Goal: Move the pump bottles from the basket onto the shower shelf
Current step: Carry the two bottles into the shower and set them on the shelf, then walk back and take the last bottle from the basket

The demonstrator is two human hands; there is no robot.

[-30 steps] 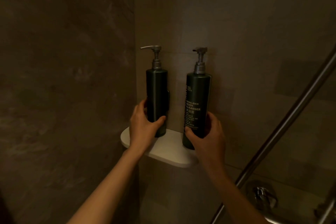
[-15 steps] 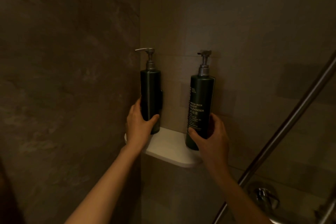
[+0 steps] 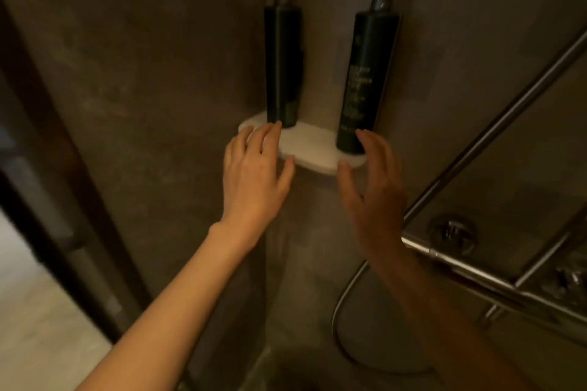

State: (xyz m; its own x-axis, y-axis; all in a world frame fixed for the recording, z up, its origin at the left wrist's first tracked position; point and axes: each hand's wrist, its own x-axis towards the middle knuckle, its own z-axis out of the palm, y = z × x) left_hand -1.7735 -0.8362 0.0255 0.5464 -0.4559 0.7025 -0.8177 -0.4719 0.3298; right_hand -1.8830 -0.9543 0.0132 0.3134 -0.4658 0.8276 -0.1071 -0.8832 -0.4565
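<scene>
While the whole view is smeared with motion blur, two dark pump bottles stand upright on the white corner shower shelf (image 3: 317, 152). On the left pump bottle (image 3: 282, 67), the pump head is hard to make out near the top edge of the view, and no label can be read. On the right pump bottle (image 3: 365, 79), pale print shows on the front, too blurred to read, and the silver pump is cut off at the top of the view. No basket is in view.

Just below and in front of the shelf, both hands are spread wide and hold nothing. With the left hand (image 3: 254, 174), the fingertips reach the shelf's left edge, right at the base of the left pump bottle; whether they touch it cannot be told. With the right hand (image 3: 371, 187), in shadow, the fingers rise beside the base of the right pump bottle, thumb at the shelf's front rim, contact again unclear.

Right of the shelf, a slanted metal rail (image 3: 495, 136) and blurred chrome fittings (image 3: 454, 232) show; below it loops a hose (image 3: 343, 311).
</scene>
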